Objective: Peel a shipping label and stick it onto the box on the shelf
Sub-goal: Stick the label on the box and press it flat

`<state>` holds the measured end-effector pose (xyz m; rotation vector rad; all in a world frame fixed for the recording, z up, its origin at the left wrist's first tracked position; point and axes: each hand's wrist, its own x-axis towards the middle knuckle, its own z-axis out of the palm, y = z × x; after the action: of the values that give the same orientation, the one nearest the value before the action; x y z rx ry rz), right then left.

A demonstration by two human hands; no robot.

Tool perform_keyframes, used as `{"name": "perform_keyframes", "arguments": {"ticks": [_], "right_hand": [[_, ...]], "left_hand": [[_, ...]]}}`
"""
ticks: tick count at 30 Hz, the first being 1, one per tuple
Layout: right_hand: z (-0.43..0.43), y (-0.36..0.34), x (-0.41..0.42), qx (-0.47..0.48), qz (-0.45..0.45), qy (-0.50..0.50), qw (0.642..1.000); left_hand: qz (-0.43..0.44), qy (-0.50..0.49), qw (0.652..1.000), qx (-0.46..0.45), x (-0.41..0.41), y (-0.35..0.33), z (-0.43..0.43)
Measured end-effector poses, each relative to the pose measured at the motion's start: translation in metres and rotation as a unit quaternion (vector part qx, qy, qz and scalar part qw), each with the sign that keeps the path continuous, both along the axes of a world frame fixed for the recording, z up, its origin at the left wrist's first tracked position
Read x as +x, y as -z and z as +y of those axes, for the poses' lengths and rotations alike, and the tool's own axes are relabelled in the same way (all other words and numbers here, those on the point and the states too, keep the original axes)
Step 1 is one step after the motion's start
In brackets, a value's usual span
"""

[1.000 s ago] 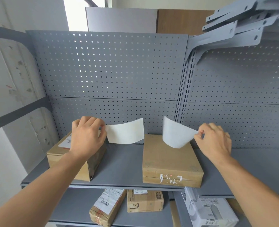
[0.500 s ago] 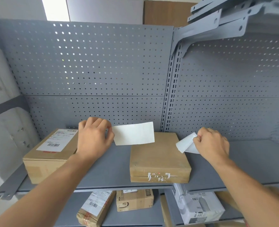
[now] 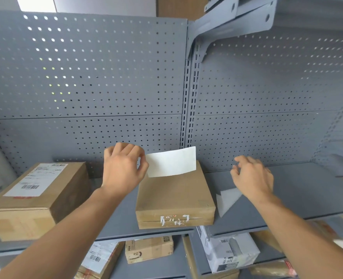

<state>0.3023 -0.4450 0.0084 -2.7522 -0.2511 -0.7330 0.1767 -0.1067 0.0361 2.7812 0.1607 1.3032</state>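
Note:
My left hand (image 3: 124, 170) pinches the left edge of a blank white shipping label (image 3: 171, 162), held upright over the far edge of a flat brown box (image 3: 174, 196) in the middle of the grey shelf (image 3: 299, 194). The box top is bare; torn white label scraps mark its front face. My right hand (image 3: 251, 178) hovers to the right of the box with fingers spread and nothing in them. A white backing sheet (image 3: 227, 200) lies on the shelf just below that hand.
A taller cardboard box with a printed label (image 3: 35, 196) stands at the left of the shelf. Grey pegboard (image 3: 86, 77) backs it, with a shelf bracket (image 3: 235, 21) overhead at the right. Several parcels (image 3: 148, 248) sit on the lower shelf.
My right hand has let go of the crumpled backing sheet, which now lies on the shelf, and has opened. The left hand with the label has shifted right over the flat box.

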Motion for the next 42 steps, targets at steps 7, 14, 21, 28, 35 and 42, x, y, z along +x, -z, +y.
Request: {"name": "perform_keyframes", "arguments": {"ticks": [7,14,21,28,35,42], "right_hand": [[0.006,-0.019,-0.011,-0.004,-0.038,-0.025,0.999],[0.043,-0.050,-0.045,0.011,-0.100,-0.123,0.987],[0.101,-0.080,-0.085,0.017,-0.131,-0.240,0.962],[0.133,-0.085,-0.103,-0.008,-0.123,-0.281,0.952],[0.140,-0.076,-0.108,-0.007,-0.134,-0.264,0.955],[0.133,-0.075,-0.115,0.067,-0.087,-0.278,0.954]], "left_hand": [[0.017,0.004,1.000,-0.003,0.010,-0.007,-0.018],[0.020,0.012,1.000,-0.003,0.000,-0.024,-0.025],[-0.002,0.007,0.999,0.032,-0.024,-0.044,-0.021],[-0.026,0.023,0.998,0.053,-0.049,-0.050,-0.017],[-0.040,0.057,0.995,0.066,-0.067,-0.041,-0.005],[-0.024,0.119,0.992,0.036,-0.086,-0.033,0.011]]}}
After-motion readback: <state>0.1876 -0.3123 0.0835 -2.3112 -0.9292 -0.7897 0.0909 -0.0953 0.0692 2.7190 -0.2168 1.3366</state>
